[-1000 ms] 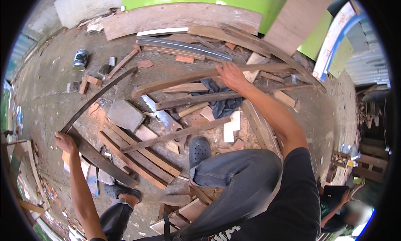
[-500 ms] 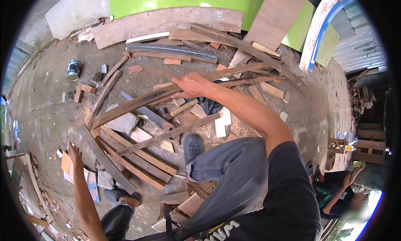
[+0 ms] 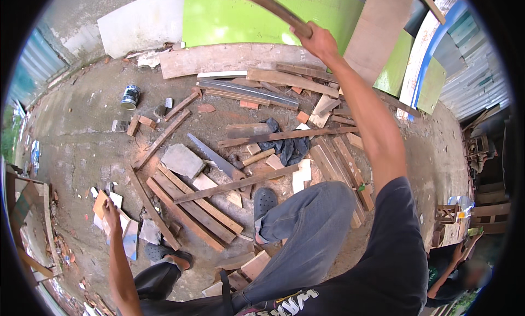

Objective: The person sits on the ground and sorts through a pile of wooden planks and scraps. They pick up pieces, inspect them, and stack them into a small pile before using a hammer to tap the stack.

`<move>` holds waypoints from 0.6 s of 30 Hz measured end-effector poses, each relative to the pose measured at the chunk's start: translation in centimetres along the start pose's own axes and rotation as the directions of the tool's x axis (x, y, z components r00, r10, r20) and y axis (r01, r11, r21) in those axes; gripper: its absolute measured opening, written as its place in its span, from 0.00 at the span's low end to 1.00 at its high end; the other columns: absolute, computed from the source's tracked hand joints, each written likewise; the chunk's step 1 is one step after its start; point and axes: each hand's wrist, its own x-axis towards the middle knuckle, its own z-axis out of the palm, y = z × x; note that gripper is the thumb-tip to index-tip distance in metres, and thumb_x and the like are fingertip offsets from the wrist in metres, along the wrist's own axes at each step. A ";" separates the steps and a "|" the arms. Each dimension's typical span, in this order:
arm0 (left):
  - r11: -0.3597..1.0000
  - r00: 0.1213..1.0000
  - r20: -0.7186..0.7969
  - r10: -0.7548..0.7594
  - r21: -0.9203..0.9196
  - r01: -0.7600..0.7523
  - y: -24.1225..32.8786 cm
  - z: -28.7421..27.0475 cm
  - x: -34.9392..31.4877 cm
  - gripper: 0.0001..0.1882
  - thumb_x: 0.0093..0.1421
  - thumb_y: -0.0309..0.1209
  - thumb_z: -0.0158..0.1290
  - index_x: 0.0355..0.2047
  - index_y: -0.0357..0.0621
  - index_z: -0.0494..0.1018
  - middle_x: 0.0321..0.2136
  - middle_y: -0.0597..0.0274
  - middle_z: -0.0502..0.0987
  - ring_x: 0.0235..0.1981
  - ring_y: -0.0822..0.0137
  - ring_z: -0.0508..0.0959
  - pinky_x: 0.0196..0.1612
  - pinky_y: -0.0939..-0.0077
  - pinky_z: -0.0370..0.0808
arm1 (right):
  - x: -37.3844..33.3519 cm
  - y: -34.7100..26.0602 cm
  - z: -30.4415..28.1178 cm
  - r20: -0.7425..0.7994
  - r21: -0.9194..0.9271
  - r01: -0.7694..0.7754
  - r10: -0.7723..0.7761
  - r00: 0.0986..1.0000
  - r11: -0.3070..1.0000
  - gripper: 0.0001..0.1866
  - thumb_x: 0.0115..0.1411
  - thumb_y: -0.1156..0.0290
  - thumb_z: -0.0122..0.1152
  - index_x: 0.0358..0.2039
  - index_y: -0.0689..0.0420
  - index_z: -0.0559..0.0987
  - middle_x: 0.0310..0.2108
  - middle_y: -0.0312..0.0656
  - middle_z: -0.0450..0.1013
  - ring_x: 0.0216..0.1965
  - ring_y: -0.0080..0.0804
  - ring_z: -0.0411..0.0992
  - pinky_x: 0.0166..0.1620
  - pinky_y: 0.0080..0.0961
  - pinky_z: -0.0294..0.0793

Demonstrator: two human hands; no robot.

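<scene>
My right hand, raised at the far side, is closed around one end of a long wooden batten. The batten slants up and left past the top edge of the view. My left hand hangs at the left, its fingers loosely apart, near a small tan board and other offcuts. Nothing shows in its grasp. On the ground between my arms lie a handsaw, a hammer with a wooden handle, a concrete block and several wooden strips.
A black plastic bag lies among wood scraps. Across the back stand a long board and a green panel. A paint can stands at the left. Another person is at the lower right.
My right hand has lifted the batten off the pile and swung it up and away. My left hand has shifted slightly right and down in view, as the whole view turned a little.
</scene>
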 end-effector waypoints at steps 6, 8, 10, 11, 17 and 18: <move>0.981 0.944 0.326 -0.049 -0.161 0.107 5.8 7.8 -9.1 0.38 0.65 0.61 0.41 0.61 0.40 0.62 0.53 0.50 0.73 0.51 0.60 0.73 0.50 0.66 0.71 | -12.2 -16.3 6.5 0.413 0.161 0.551 -0.563 0.716 0.819 0.16 0.58 0.61 0.59 0.37 0.62 0.75 0.20 0.41 0.71 0.17 0.33 0.69 0.20 0.33 0.74; 0.888 0.872 0.483 -0.081 -0.362 0.284 8.1 10.8 -12.0 0.43 0.63 0.66 0.37 0.62 0.41 0.60 0.58 0.48 0.68 0.58 0.54 0.70 0.57 0.60 0.67 | -14.6 -17.7 8.8 0.380 0.152 0.533 -0.547 0.746 0.832 0.18 0.53 0.60 0.60 0.38 0.62 0.77 0.23 0.47 0.76 0.23 0.40 0.77 0.30 0.39 0.81; 0.703 0.837 0.547 -0.028 -0.584 0.405 9.3 12.3 -14.8 0.46 0.61 0.70 0.34 0.63 0.42 0.59 0.61 0.48 0.65 0.61 0.51 0.67 0.62 0.56 0.64 | -17.4 -19.2 9.7 0.341 0.200 0.571 -0.603 0.721 0.796 0.17 0.55 0.63 0.60 0.38 0.64 0.74 0.19 0.42 0.72 0.19 0.37 0.72 0.22 0.35 0.77; 0.638 0.831 0.555 0.036 -0.653 0.409 10.5 13.2 -16.3 0.48 0.61 0.71 0.32 0.64 0.42 0.58 0.62 0.47 0.64 0.61 0.51 0.67 0.62 0.56 0.63 | -18.5 -19.5 10.1 0.325 0.211 0.590 -0.625 0.710 0.779 0.16 0.55 0.65 0.60 0.37 0.65 0.73 0.17 0.40 0.70 0.16 0.35 0.69 0.18 0.34 0.75; 0.666 0.845 0.379 0.377 -0.745 0.037 17.5 18.7 -21.9 0.46 0.63 0.65 0.39 0.67 0.41 0.49 0.62 0.44 0.62 0.63 0.51 0.64 0.64 0.53 0.62 | -24.2 -19.7 15.3 0.152 0.195 0.668 -0.695 0.703 0.718 0.22 0.51 0.66 0.61 0.43 0.66 0.72 0.21 0.51 0.76 0.23 0.47 0.77 0.26 0.42 0.78; 0.680 0.889 0.321 0.328 -0.733 0.013 18.6 19.4 -22.6 0.42 0.64 0.60 0.43 0.65 0.39 0.52 0.59 0.44 0.65 0.61 0.50 0.67 0.61 0.54 0.67 | -25.0 -19.6 16.1 0.162 0.203 0.659 -0.688 0.707 0.725 0.22 0.50 0.66 0.61 0.44 0.66 0.71 0.22 0.52 0.76 0.24 0.47 0.78 0.27 0.43 0.79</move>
